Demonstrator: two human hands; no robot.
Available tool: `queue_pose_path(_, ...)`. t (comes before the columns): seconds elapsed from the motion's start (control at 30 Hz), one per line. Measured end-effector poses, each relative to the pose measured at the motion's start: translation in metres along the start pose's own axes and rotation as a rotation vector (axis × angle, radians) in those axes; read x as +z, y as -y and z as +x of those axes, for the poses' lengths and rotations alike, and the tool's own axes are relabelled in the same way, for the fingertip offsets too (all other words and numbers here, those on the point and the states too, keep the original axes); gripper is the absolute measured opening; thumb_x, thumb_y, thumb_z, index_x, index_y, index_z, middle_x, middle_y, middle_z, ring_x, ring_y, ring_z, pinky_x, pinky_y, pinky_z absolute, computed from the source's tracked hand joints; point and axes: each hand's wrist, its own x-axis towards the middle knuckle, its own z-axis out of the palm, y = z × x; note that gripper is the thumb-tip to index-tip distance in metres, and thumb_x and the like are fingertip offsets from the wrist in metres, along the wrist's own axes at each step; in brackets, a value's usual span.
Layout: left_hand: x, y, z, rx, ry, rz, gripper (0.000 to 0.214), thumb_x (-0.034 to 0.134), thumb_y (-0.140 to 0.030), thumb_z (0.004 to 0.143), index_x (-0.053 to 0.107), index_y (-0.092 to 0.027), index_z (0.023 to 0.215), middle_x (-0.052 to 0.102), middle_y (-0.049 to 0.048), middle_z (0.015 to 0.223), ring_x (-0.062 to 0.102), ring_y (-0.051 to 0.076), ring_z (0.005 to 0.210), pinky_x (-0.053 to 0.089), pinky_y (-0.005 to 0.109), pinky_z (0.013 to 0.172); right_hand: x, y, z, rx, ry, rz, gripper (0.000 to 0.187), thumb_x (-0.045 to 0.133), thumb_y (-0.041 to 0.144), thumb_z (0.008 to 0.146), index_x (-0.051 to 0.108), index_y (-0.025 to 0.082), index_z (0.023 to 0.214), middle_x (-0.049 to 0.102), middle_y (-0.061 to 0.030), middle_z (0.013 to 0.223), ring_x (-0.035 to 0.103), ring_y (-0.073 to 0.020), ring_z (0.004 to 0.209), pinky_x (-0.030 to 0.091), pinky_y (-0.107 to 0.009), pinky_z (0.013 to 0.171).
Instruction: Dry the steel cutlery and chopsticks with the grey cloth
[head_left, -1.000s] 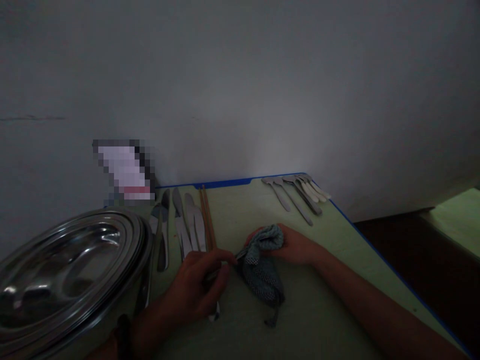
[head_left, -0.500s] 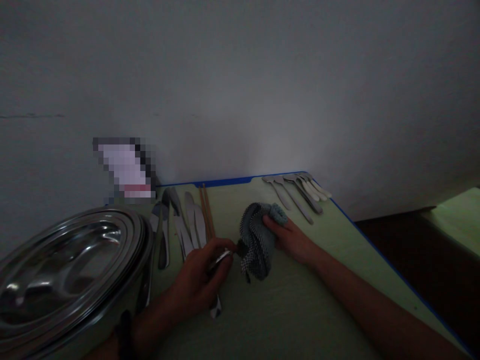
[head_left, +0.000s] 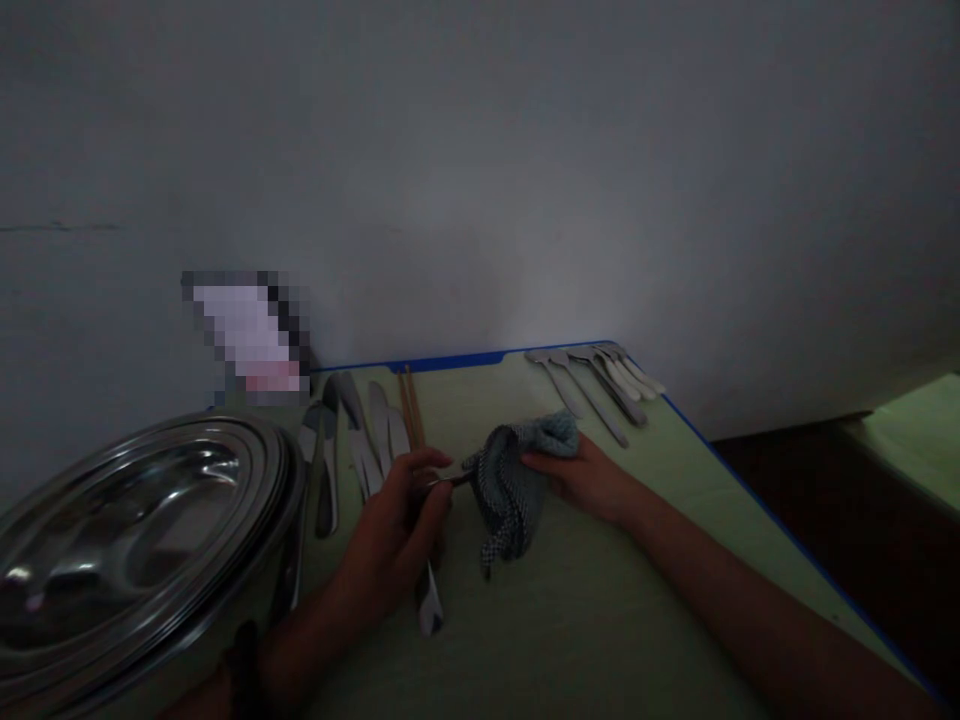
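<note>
My left hand (head_left: pixel 397 530) is closed in a pinch on a slim metal piece of cutlery (head_left: pixel 456 478). Its far end goes into a grey checked cloth (head_left: pixel 514 490), which hides it, so I cannot tell its kind. Bunched in my closed right hand (head_left: pixel 589 482), the cloth hangs above the table and its lower corner dangles. Below my left hand, the end of another metal utensil (head_left: pixel 430 610) shows on the table. Several table knives (head_left: pixel 365 455) and a pair of wooden chopsticks (head_left: pixel 411 405) lie just beyond that hand.
Several oval metal trays (head_left: pixel 169 620) are stacked at the left. A blurred-out device (head_left: pixel 247 335) leans on the wall (head_left: pixel 465 180) behind. Several spoons (head_left: pixel 589 400), some with white handles, lie at the back right of the blue-edged green table (head_left: pixel 615 620).
My left hand has shifted slightly left, drawing the cutlery a little out from the cloth. The cloth has changed its folds and hangs lower. The things on the table look unmoved.
</note>
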Motion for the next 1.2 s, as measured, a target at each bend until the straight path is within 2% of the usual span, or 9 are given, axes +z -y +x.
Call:
queue_pose_path(0.13,-0.002,-0.002,0.000,0.006,0.020,0.100,0.013,0.042,-0.029,0.088,0.047,-0.021,0.097,0.056,-0.0052,0.067,0.051,0.008,0.046,0.040,0.018,0.044,0.001,0.013,-0.002,-0.012,0.144,-0.154,0.029,0.066,0.015,0.069,0.065,0.021,0.097,0.067,-0.0021,0.100,0.059,-0.0171,0.096,0.041,-0.036,0.093)
queue_pose_path(0.23,-0.003,-0.004,0.000,0.029,0.023,0.161,0.014,0.041,-0.029,0.088,0.050,-0.020,0.093,0.056,-0.0060,0.062,0.051,0.008,0.045,0.039,0.018,0.044,0.004,0.014,-0.002,-0.024,0.134,-0.066,0.031,0.064,0.010,0.067,0.065,0.021,0.096,0.067,-0.0015,0.099,0.059,-0.0163,0.095,0.043,-0.033,0.088)
queue_pose_path(0.4,-0.001,-0.007,-0.001,-0.002,0.013,0.175,0.022,0.038,-0.033,0.089,0.053,-0.019,0.097,0.046,-0.0086,0.048,0.049,0.009,0.040,0.036,0.017,0.040,0.010,0.005,0.004,-0.025,-0.141,0.345,0.026,0.068,0.011,0.064,0.064,0.024,0.086,0.066,0.0051,0.083,0.061,-0.0103,0.079,0.047,-0.023,0.072)
queue_pose_path(0.57,-0.001,-0.006,-0.002,-0.027,-0.043,0.132,0.023,0.038,-0.034,0.090,0.053,-0.019,0.097,0.047,-0.0081,0.049,0.049,0.009,0.040,0.036,0.016,0.038,0.016,0.006,0.010,-0.020,-0.366,0.444,0.018,0.072,0.029,0.066,0.064,0.019,0.079,0.069,-0.0006,0.079,0.063,-0.0166,0.086,0.048,-0.030,0.080)
queue_pose_path(0.67,-0.001,-0.006,-0.001,-0.031,-0.043,0.159,0.023,0.039,-0.035,0.089,0.054,-0.019,0.096,0.051,-0.0068,0.051,0.052,0.010,0.043,0.039,0.017,0.041,0.018,0.007,0.010,0.010,-0.332,0.483,0.021,0.068,0.036,0.070,0.065,0.018,0.082,0.070,-0.0030,0.084,0.062,-0.0190,0.094,0.046,-0.033,0.086)
queue_pose_path(0.87,-0.001,-0.009,0.000,-0.075,-0.052,0.119,0.022,0.039,-0.032,0.088,0.054,-0.019,0.098,0.049,-0.0080,0.046,0.052,0.011,0.040,0.041,0.018,0.041,0.016,0.010,0.009,0.156,-0.136,0.567,0.027,0.050,0.037,0.080,0.067,0.017,0.088,0.070,-0.0055,0.088,0.061,-0.0208,0.099,0.043,-0.038,0.092)
queue_pose_path(1.0,-0.001,-0.006,-0.001,-0.056,-0.040,0.108,0.023,0.039,-0.032,0.089,0.054,-0.019,0.099,0.051,-0.0075,0.048,0.053,0.010,0.041,0.041,0.018,0.042,0.014,0.013,0.006,0.285,-0.231,0.488,0.023,0.052,0.036,0.078,0.067,0.019,0.081,0.071,-0.0035,0.078,0.063,-0.0213,0.090,0.044,-0.039,0.091)
queue_pose_path(1.1,-0.002,-0.003,-0.002,-0.040,-0.032,0.139,0.025,0.038,-0.033,0.090,0.054,-0.019,0.102,0.051,-0.0071,0.049,0.053,0.010,0.043,0.042,0.019,0.043,0.013,0.010,0.007,0.234,-0.311,0.403,0.021,0.056,0.036,0.077,0.066,0.020,0.087,0.071,-0.0013,0.080,0.063,-0.0199,0.089,0.043,-0.038,0.091)
queue_pose_path(1.2,-0.004,-0.003,-0.002,-0.030,-0.055,0.191,0.027,0.038,-0.034,0.089,0.056,-0.019,0.102,0.052,-0.0057,0.052,0.053,0.011,0.046,0.042,0.019,0.045,0.010,0.005,0.010,0.237,-0.269,0.366,0.026,0.054,0.039,0.078,0.065,0.020,0.091,0.071,-0.0031,0.083,0.065,-0.0210,0.086,0.047,-0.041,0.087)
